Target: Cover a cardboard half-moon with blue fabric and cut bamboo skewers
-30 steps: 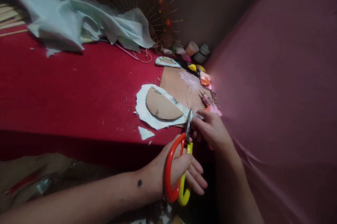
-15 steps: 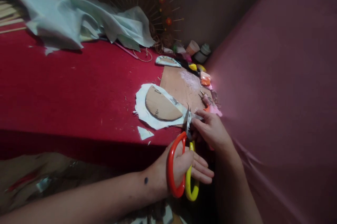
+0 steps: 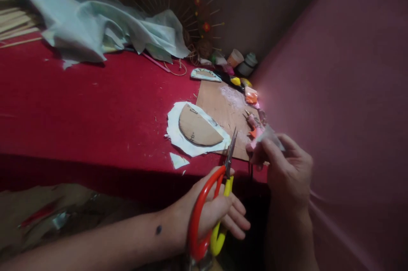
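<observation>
**Scissors in my left hand, a paper scrap in my right**

While my left hand (image 3: 212, 209) gripped the scissors (image 3: 213, 203), fingers through the red and yellow loops, the short blades pointed up and away from me, almost closed, just above the near edge of the red table (image 3: 79, 105). My right hand (image 3: 285, 167) was raised just to the right of the blade tips, apart from them, and pinched a small pale scrap of paper (image 3: 270, 134) between thumb and fingertips. The brown cardboard half-circle (image 3: 199, 128) lay flat on its ragged white sheet (image 3: 174, 128), beyond the blades and to their left, touched by neither hand. That sheet partly overlapped a brown board (image 3: 223, 101) lying on the table. One small white offcut (image 3: 177, 160) sat near the table's edge, left of the scissors. Crumpled pale cloth (image 3: 95, 29) was heaped at the far side of the table, well apart from my hands, and small pots (image 3: 240, 59) stood in the far corner.
</observation>
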`<state>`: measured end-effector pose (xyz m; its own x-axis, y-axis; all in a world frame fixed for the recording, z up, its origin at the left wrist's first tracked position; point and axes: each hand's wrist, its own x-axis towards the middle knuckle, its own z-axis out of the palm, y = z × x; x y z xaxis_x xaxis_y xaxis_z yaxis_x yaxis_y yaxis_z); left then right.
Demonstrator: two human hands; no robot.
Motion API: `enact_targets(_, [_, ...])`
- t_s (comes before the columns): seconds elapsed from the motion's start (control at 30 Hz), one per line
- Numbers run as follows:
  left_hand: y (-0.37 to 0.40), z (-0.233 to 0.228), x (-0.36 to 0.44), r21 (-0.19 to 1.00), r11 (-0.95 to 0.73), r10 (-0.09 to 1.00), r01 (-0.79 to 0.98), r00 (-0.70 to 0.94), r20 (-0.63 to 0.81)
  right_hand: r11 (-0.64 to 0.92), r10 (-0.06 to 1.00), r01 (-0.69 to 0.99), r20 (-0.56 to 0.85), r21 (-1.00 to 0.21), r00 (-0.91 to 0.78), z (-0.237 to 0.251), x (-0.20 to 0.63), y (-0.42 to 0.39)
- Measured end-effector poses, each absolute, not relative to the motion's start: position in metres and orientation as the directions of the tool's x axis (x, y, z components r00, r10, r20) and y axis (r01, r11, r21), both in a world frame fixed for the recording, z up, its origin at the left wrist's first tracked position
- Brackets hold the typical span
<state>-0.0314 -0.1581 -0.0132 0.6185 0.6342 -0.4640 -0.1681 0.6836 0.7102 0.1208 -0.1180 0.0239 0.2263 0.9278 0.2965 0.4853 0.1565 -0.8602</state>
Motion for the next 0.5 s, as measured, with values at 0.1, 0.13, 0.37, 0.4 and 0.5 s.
enact_targets(0.1, [-0.168,-0.008,-0.064,0.777,0.615,0.710,-0.135,0.523,-0.471,0.236,0.915,0.521,0.367,-0.820,0.164,0.012,0.111,-0.136])
enact_targets(0.13, [-0.171,-0.007,-0.078,0.800,0.584,0.741,-0.137,0.494,-0.455,0.272,0.930,0.546,0.362,-0.793,0.061,0.005,0.104,-0.140])
enact_targets(0.37, [-0.170,0.005,-0.154,0.901,0.428,0.894,-0.065,0.179,-0.411,0.629,0.721,0.761,0.488,-0.160,-0.492,-0.029,0.043,-0.143])
enact_targets(0.4, [-0.169,0.008,-0.157,0.906,0.421,0.902,-0.055,0.132,-0.411,0.615,0.717,0.783,0.480,-0.093,-0.506,-0.030,0.039,-0.141])
enact_targets(0.5, [-0.161,0.008,-0.164,0.912,0.405,0.914,-0.058,-0.003,-0.406,0.620,0.687,0.784,0.475,0.009,-0.549,-0.029,0.031,-0.138])
